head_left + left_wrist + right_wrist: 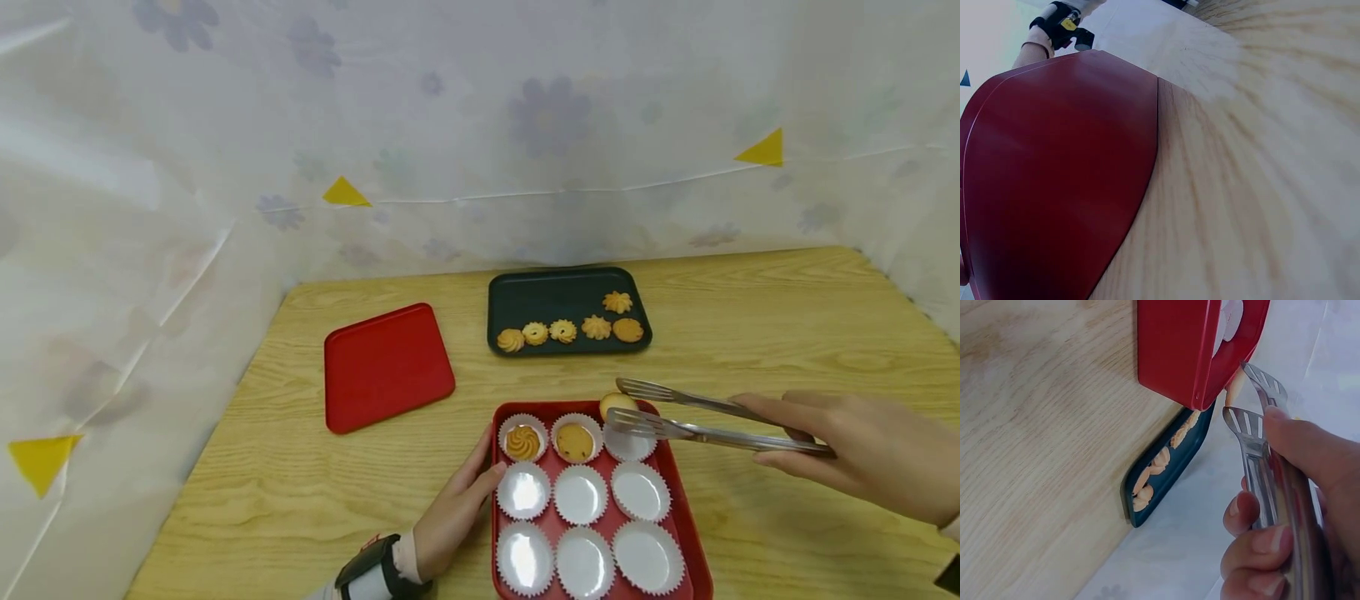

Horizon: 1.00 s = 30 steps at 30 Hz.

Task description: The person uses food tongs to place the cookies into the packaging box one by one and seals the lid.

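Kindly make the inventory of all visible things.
Deep rectangular box: 1, red, front
Fluted paper cups: 9, white, inside box
Rectangular tray: 1, dark green, behind box
Flat rectangular tray: 1, red, left
Slotted metal tongs: 1, silver, over box
Cookies: 9, golden; six on green tray, two in cups, one at tongs
Wooden table: 1, light brown, underneath
Triangular markers: 3, yellow, on flowered white sheeting
Wristbands: 2, black, person's wrists
Left hand: 1, bare, against box
Right hand: 1, bare, gripping tongs
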Each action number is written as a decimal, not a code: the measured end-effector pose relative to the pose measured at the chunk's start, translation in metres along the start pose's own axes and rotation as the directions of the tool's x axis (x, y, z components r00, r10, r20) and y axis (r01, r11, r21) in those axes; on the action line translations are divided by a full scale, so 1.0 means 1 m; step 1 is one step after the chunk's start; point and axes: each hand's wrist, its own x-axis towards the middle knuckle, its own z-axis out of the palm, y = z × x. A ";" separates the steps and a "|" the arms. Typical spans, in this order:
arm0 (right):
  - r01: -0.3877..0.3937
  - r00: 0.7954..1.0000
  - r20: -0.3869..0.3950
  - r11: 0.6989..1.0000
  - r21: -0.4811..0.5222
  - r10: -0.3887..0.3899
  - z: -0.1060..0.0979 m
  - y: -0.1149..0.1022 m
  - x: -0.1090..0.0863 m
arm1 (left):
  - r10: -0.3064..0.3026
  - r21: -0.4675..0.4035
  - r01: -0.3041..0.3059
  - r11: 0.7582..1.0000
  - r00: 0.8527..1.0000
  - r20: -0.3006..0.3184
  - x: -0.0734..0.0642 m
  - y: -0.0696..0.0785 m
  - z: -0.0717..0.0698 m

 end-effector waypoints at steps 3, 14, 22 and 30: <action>-0.026 0.998 0.062 1.000 0.000 0.026 -0.001 0.000 -0.001 | 0.010 0.002 -0.010 1.000 1.000 -0.004 0.000 0.000 0.000; -0.034 0.978 0.204 0.996 -0.081 0.050 -0.007 -0.004 0.002 | 0.023 0.002 -0.023 1.000 1.000 -0.005 0.000 0.000 0.001; 0.011 0.970 0.243 0.988 -0.151 0.027 -0.017 -0.012 0.011 | 0.016 0.012 -0.016 1.000 1.000 -0.003 0.000 0.001 0.001; 0.073 0.969 0.246 0.980 -0.186 -0.025 -0.017 -0.019 0.019 | -0.003 0.014 0.003 1.000 1.000 -0.001 -0.001 0.002 0.000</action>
